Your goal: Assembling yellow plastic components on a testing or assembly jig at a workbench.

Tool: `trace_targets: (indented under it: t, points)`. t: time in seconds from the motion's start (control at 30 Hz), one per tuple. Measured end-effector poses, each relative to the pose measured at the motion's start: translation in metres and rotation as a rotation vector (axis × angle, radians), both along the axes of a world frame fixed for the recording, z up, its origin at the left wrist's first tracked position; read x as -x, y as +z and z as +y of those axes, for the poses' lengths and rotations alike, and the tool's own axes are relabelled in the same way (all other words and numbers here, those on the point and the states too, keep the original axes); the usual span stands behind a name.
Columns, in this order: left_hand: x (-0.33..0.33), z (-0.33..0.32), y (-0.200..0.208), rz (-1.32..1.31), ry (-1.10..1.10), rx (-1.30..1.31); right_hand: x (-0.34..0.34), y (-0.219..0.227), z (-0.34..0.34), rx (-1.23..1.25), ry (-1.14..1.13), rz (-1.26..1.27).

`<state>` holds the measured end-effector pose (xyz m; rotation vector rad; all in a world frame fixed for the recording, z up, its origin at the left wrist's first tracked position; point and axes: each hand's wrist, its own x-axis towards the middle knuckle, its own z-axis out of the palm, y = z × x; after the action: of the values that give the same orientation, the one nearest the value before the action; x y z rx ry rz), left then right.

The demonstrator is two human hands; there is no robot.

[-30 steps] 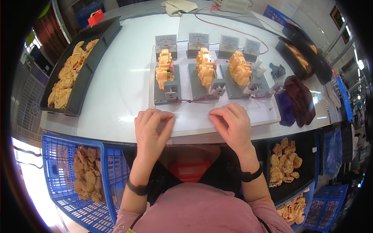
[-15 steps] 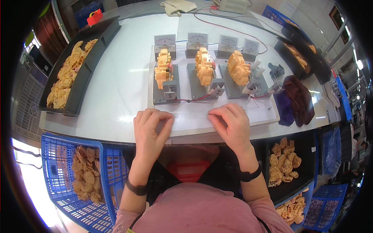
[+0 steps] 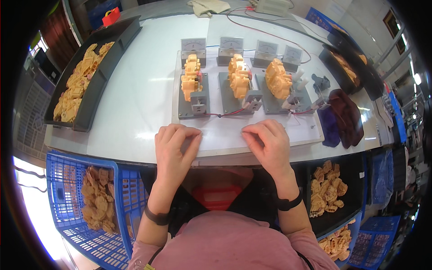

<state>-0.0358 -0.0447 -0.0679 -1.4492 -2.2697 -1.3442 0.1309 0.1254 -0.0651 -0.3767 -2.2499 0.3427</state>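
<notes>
In the head view, the left hand [image 3: 175, 146] and the right hand [image 3: 268, 144] rest with fingers curled under, clamped on nothing, on the near edge of a flat white board [image 3: 252, 135] lying on the white tabletop [image 3: 135, 90]. The hands sit apart, with a bare strip of board between them.

Just beyond the knuckles stand three grey metal fixtures: the left fixture [image 3: 193, 96], the middle fixture [image 3: 234, 94] and the right fixture [image 3: 279, 96], each carrying an orange plastic toy part. Four small grey dial meters [image 3: 231, 44] line the far edge of the board.

At far left a long black tray of orange parts [image 3: 78, 85] runs along the table's edge. A dark maroon cloth [image 3: 346, 117] lies to the right of the board. Below the table's near edge, a blue plastic crate [image 3: 90, 202] holds more orange parts at left.
</notes>
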Motion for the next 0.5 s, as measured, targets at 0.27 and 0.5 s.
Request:
trace_targets:
  t: [0.27,0.5]
  points:
    - [0.002,-0.0005,-0.0025,0.032,-0.001,-0.021,-0.0031,0.0045,-0.0001,0.104,0.038,-0.051]
    - [0.0001,0.0026,-0.0009,0.05,0.021,0.027,-0.0016,0.0089,0.0016,0.137,0.04,-0.088]
